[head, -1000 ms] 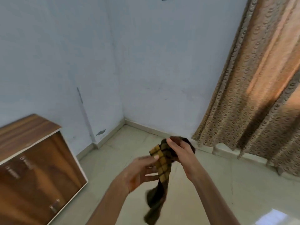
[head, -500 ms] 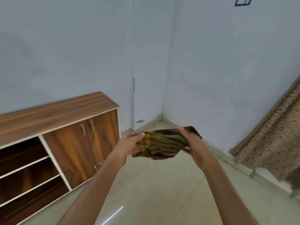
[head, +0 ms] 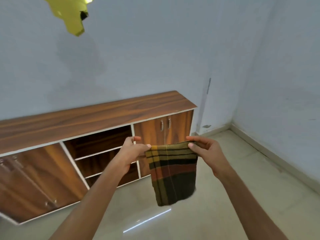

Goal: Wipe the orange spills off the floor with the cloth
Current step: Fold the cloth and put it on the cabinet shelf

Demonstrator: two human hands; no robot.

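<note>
Right now the left hand (head: 131, 153) and right hand (head: 207, 155) are each pinching a top corner of the dark checked yellow-and-maroon cloth (head: 173, 174), hanging before the long wooden cabinet (head: 97, 115); I'd be folding it into a flat pad before stooping, no orange spill showing.

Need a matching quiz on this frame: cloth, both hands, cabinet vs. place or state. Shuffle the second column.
Column A
1. cloth
2. left hand
3. right hand
4. cabinet

Column B
a. pinches the cloth's top right corner
b. wood-grain brown, long and low
c. hangs in the air, striped olive, yellow and red
d. pinches the cloth's top left corner

Pairs: 1-c, 2-d, 3-a, 4-b
</note>
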